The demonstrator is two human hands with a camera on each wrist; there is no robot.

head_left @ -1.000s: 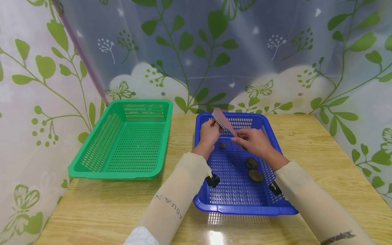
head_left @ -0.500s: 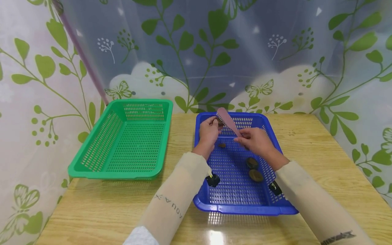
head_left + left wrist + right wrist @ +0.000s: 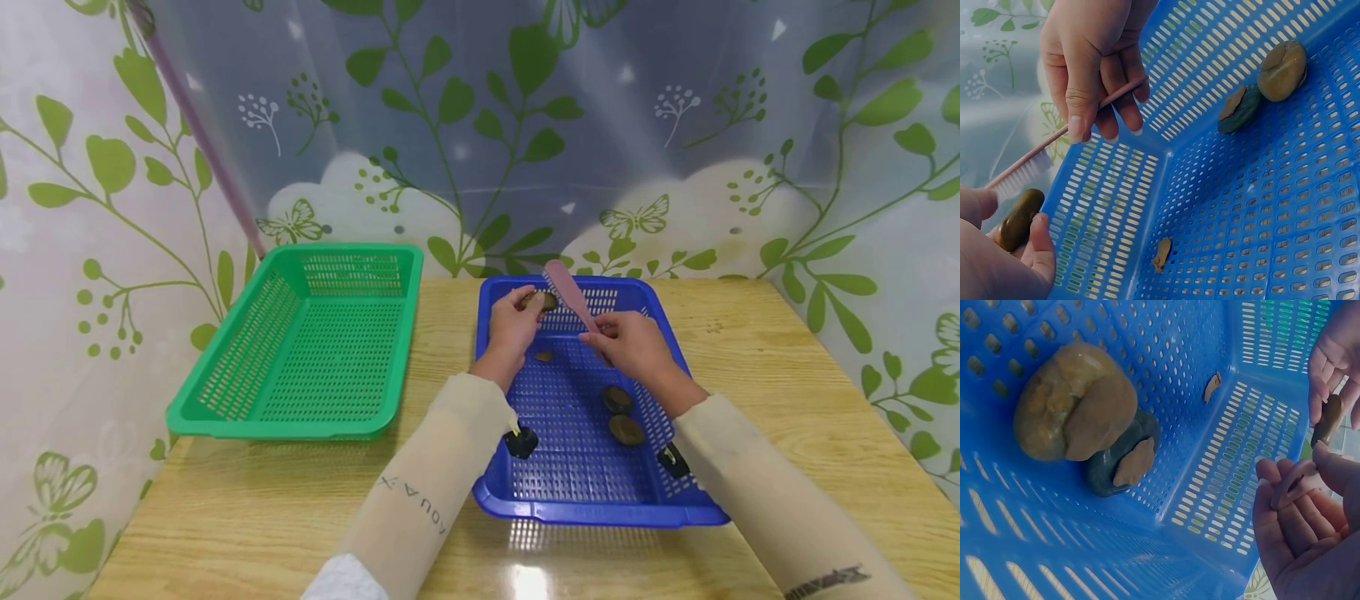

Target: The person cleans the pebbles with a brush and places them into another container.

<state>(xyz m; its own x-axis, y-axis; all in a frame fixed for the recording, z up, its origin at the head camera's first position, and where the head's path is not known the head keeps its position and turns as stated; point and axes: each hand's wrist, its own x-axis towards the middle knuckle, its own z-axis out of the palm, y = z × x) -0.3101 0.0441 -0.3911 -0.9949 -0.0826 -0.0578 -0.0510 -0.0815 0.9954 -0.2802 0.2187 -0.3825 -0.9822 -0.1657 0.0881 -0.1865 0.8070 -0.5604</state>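
My left hand [image 3: 512,332] holds an olive-brown stone [image 3: 542,302] between fingers and thumb, over the far end of the blue basket [image 3: 600,514]. My right hand [image 3: 632,348] grips a pink brush [image 3: 568,292] by its handle. In the left wrist view, the white bristles [image 3: 1022,175] point down close to the stone; whether they touch it I cannot tell. Two larger stones lie in the basket at the right, one tan-brown [image 3: 1044,419] and one dark green-grey [image 3: 1100,475]. Each bears a flat brown patch. A small brown flake [image 3: 543,357] lies on the basket floor.
A green basket [image 3: 281,429] with nothing visible inside stands to the left on the wooden table [image 3: 750,358]. Behind hangs a leaf-patterned curtain [image 3: 480,167]. Black objects [image 3: 522,442] show beside the sleeves.
The brush has shifted right, from in front of the stone to beside it, with the right hand following slightly. More of the stone now shows in the left hand, which has barely moved.
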